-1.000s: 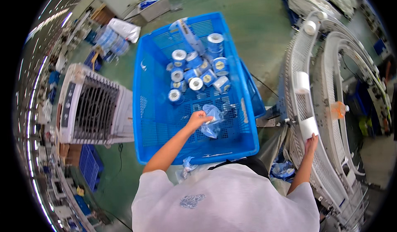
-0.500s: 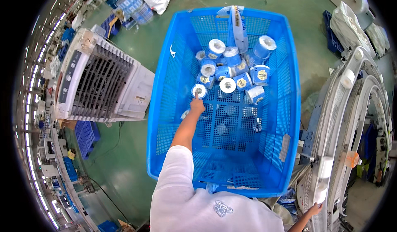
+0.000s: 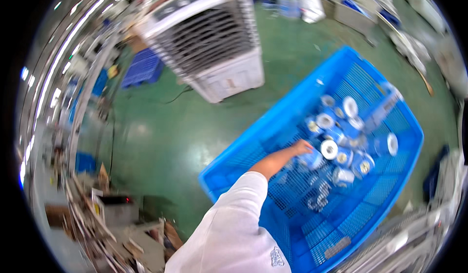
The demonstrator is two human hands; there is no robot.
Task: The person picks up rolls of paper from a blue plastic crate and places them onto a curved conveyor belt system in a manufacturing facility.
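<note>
Inside a large blue plastic crate [image 3: 243,146], my left hand [image 3: 302,148] reaches down with its fingers closed at the top edge of a blue-wrapped paper roll [image 3: 312,160]. Motion blurs the grip a little. Several more blue-and-white wrapped rolls [image 3: 336,135] lie heaped just beyond it, some standing with their white ends and core holes facing up, others on their sides. A clear printed plastic bag [image 3: 382,111] stands against the crate's far wall. My right hand is out of the picture.
A white air cooler [image 3: 209,34] stands on the green floor [image 3: 165,136] left of the crate, with a blue pallet [image 3: 144,68] beside it. A conveyor [image 3: 404,244] runs along the lower right. Cartons and scrap [image 3: 131,239] lie at lower left.
The view has swung left, so the crate now lies tilted at the right. My left hand has gone from the roll's end to its edge. My right hand, earlier at the conveyor, has left view.
</note>
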